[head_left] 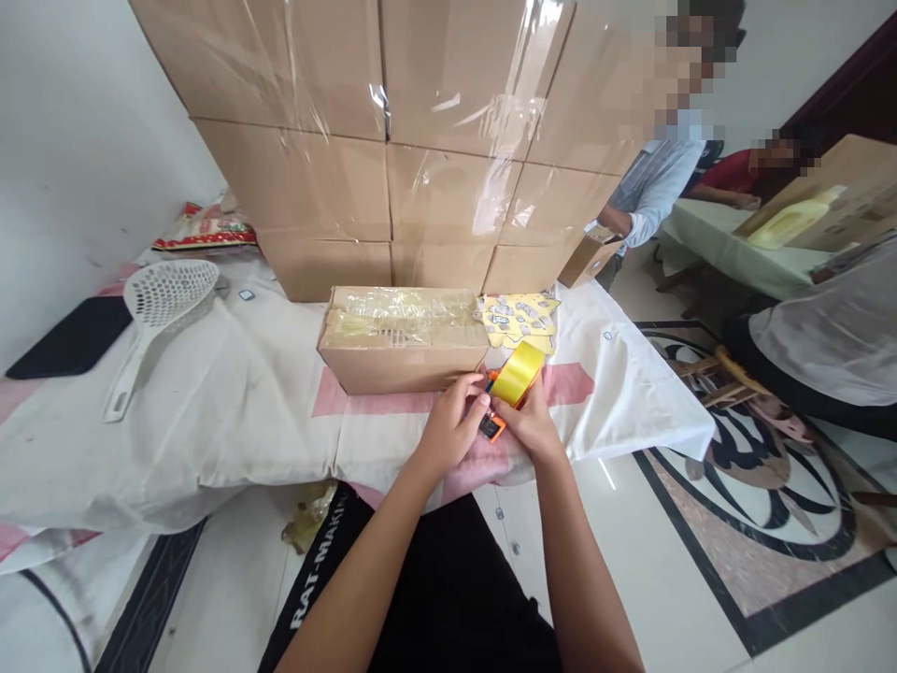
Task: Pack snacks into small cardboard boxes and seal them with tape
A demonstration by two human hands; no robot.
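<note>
My right hand [531, 422] is wrapped round an orange tape dispenser [492, 422] that carries a yellow tape roll [519, 372]. My left hand [452, 425] pinches at the dispenser's front end, fingers curled onto it. Both hands hover just in front of a small cardboard box [403, 341] lying on the white cloth [231, 411]; its top is covered with clear tape. A yellow patterned paper [519, 318] lies beside the box on its right.
A tall stack of wrapped cartons [392, 140] stands behind the box. A white slotted scoop [158, 313] lies at left, by a black pad [74, 336]. Other people sit and stand at right near a green-covered table [729, 248]. Patterned floor lies to the right.
</note>
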